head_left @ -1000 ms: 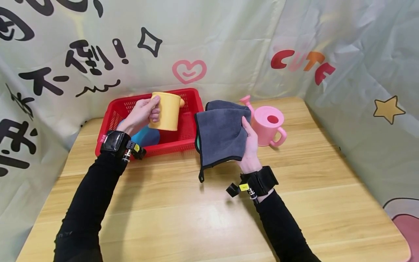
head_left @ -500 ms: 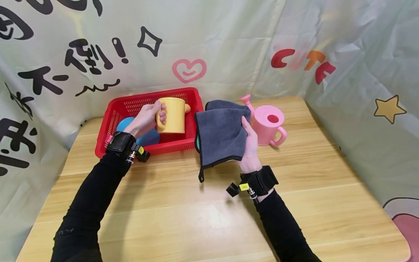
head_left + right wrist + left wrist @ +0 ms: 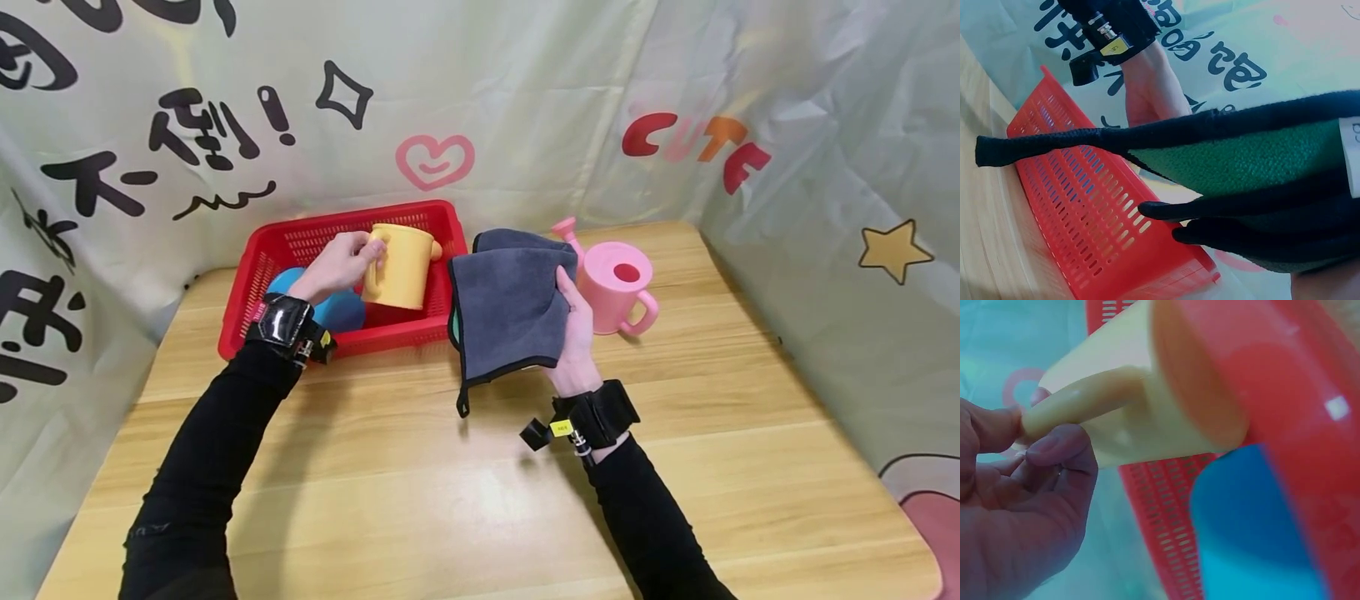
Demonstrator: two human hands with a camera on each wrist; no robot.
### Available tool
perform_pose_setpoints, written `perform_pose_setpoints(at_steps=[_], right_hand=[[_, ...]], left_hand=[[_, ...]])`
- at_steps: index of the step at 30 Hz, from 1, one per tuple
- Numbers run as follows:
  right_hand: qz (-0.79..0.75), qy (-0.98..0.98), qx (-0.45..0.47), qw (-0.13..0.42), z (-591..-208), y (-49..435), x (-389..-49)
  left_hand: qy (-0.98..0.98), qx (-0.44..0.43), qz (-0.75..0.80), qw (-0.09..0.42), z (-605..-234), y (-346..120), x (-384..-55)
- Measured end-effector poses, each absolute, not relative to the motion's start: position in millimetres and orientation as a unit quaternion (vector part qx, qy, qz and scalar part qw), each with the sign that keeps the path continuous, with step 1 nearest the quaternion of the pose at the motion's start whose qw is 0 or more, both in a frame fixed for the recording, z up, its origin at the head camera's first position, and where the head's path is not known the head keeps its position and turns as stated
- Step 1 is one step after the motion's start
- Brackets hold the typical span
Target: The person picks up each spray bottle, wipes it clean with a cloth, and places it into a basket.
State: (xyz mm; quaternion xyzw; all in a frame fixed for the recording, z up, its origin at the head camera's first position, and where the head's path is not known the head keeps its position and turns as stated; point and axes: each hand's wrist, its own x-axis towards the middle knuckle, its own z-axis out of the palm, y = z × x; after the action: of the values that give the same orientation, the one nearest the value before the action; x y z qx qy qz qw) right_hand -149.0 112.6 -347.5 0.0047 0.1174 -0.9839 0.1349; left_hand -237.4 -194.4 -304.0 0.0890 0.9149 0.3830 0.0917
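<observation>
My left hand (image 3: 336, 268) pinches the handle of a yellow watering can (image 3: 407, 271) between thumb and fingers, as the left wrist view shows up close. The can leans slightly within the red basket (image 3: 397, 335), and a small knob of its spout shows on the right side. A rounded blue thing (image 3: 342, 312) lies in the basket under my left wrist, partly hidden. To the right of the basket, my right hand (image 3: 576, 342) holds a folded cloth (image 3: 510, 308), dark grey with black edging and a green underside (image 3: 1229, 162). A loop hangs from its lower corner.
A pink watering can (image 3: 611, 292) stands on the wooden table (image 3: 465, 492), just right of the cloth. Behind the table hangs a printed fabric backdrop (image 3: 525, 108), which also closes off the right side.
My left hand has moved the yellow watering can to the right and slightly down into the basket; it now tilts, and my fingers sit looser on its handle. My right hand and cloth stay put.
</observation>
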Motion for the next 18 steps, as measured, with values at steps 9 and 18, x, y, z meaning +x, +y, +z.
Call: perform_pose_setpoints(at_steps=[9,18], right_hand=[[-0.983,0.128,0.007,0.128,-346,115,-150],[-0.983,0.123,0.020,0.133,-347,117,-150]], left_hand=[[0.956,0.150,0.250,-0.010,-282,-200,-243],[0.975,0.169,0.142,-0.007,-307,-230,-259]])
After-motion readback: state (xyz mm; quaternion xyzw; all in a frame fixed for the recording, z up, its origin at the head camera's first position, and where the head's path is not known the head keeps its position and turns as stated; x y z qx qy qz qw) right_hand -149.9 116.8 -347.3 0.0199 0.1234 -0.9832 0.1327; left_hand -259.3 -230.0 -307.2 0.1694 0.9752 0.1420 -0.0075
